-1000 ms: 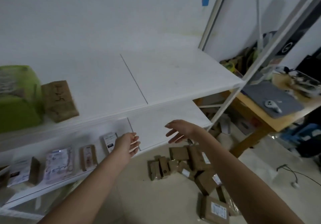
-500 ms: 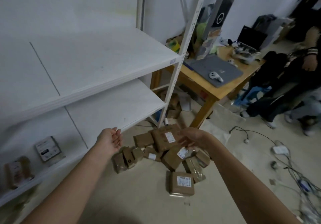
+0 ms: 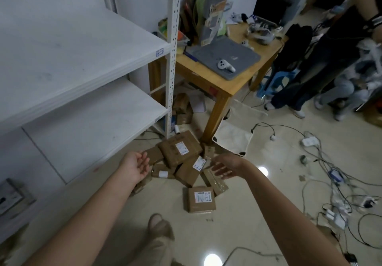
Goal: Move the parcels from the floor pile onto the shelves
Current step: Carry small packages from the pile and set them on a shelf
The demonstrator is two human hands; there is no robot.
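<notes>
Parcels of brown cardboard (image 3: 182, 162): heaped on the pale floor at the foot of the rack's corner post, beside a leg of the light wooden table (image 3: 215, 117). One square brown parcel (image 3: 201, 199) lies slightly apart, nearer my feet.
White metal shelves (image 3: 86, 55): to my left, with the lower board just above the heap (a short lift, I judge).
Left hand (image 3: 136, 167): stretched to the heap's near edge, palm up, fingers (image 3: 145, 162) loosely curled and gripping nothing. I cannot tell whether they brush the small parcel behind them.
Right hand (image 3: 227, 165): over the heap's right side, fingers (image 3: 219, 171) spread, relaxed and empty.
Reason for the pose: both arms reach in so I can take hold from two sides. The large labelled brown parcel (image 3: 179, 148) on top looks the natural first grab.
</notes>
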